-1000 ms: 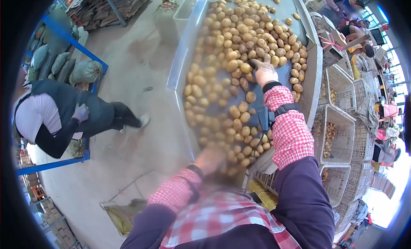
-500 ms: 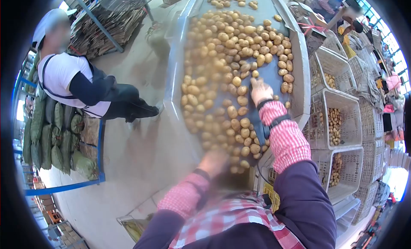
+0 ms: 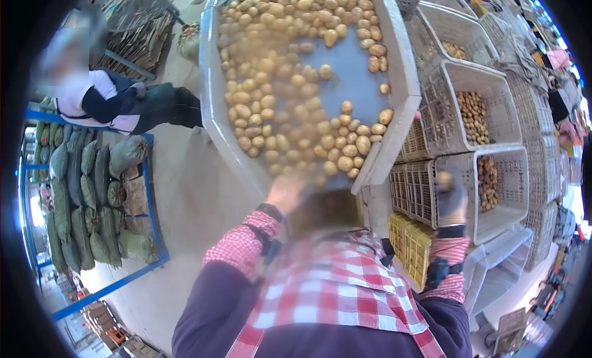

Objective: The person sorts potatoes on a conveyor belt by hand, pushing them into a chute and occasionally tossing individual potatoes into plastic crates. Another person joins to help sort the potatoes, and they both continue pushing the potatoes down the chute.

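A sloping sorting trough in front of me holds a spread of potatoes, partly smeared by blur. At the trough's lower left end is my left hand, close to the nearest potatoes; its fingers are too blurred to read. My right hand is off to the right, blurred and greyish, beside the opening of the nearer plastic crate. A single potato shows at its fingertips. More potatoes lie inside that crate.
Farther along stands another crate with potatoes. A yellow crate sits low beside my right forearm. Left of the trough, a person stands near filled green sacks on a blue-framed rack.
My right hand has left the potatoes in the trough and moved right to the crates, with a potato at its fingers. My left hand stays near the trough's lower end. The view has shifted.
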{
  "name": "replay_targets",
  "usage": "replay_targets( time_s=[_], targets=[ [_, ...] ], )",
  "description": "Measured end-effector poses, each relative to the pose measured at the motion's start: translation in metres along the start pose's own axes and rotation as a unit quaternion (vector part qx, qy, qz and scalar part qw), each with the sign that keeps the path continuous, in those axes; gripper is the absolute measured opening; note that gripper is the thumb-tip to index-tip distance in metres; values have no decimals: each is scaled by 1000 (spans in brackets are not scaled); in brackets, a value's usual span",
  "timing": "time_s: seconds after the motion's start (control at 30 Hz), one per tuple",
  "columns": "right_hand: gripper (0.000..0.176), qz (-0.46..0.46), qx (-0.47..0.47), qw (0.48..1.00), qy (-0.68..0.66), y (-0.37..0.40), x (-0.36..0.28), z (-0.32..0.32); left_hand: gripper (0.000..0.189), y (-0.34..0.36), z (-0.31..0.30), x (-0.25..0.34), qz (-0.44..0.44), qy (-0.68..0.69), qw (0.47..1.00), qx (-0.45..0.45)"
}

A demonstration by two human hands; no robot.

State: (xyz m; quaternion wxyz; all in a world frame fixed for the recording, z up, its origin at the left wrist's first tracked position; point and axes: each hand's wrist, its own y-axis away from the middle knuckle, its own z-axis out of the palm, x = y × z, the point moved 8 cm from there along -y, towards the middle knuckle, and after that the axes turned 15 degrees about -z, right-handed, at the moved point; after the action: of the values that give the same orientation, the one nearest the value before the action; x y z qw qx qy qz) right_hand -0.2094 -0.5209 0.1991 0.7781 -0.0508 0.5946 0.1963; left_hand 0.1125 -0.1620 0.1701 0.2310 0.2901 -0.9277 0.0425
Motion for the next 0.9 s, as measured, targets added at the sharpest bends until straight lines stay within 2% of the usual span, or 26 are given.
replay_targets(
  time_s=[0.03, 0.07, 0.1, 0.17, 0.2, 0.27, 0.33, 0.43, 0.53, 0.63, 0.67, 0.73, 0.8, 0.83, 0.9],
  targets=[
    [26, -1, 119, 985, -126, -20, 0, -74, 29, -1, 2, -2, -3, -16, 1000, 0],
    [27, -91, 80, 992, 20, -38, -14, -124, 30, -1, 8, -6, -4, -32, 999, 0],
    [27, -173, 42, 969, 170, -49, -28, -166, 30, 2, 14, -9, -5, -45, 999, -3],
    [29, -146, 4, 989, 4, -35, -50, -163, 28, 6, 20, -16, 5, -43, 999, 22],
    [31, -45, 4, 948, -314, -12, -55, -96, 27, 2, 22, -14, -5, -39, 999, 18],
    [38, -73, 0, 934, -349, -7, -38, -56, 25, 0, 13, 3, -14, -26, 1000, 5],
    [46, 0, 1, 927, -376, 31, -62, 65, 24, 2, 10, 7, -25, -31, 999, -2],
    [52, 94, -120, 874, -462, 44, -54, 134, 25, 7, 13, 9, -13, -37, 999, -31],
    [47, 137, -145, 859, -471, 46, -47, 169, 26, 9, 15, 12, -32, -46, 997, -60],
    [43, 178, -173, 901, -356, 43, -9, 158, 27, 16, 18, 5, -41, -47, 997, -36],
    [41, 212, -145, 918, -302, 43, -9, 153, 29, 20, 30, -5, -46, -65, 996, -28],
    [43, 135, -111, 963, -206, -5, 22, 78, 31, 20, 27, -7, -35, -29, 999, -17],
    [44, 47, 17, 993, -104, -48, 16, -6, 32, 15, 13, -7, -60, 23, 998, -7],
    [44, 7, 84, 996, -41, -63, 5, -48, 33, 14, -6, -2, -72, 39, 997, 14],
    [45, -69, 143, 984, 83, -75, -24, -84, 35, 1, -46, -9, -91, 73, 991, 69]
  ],
)
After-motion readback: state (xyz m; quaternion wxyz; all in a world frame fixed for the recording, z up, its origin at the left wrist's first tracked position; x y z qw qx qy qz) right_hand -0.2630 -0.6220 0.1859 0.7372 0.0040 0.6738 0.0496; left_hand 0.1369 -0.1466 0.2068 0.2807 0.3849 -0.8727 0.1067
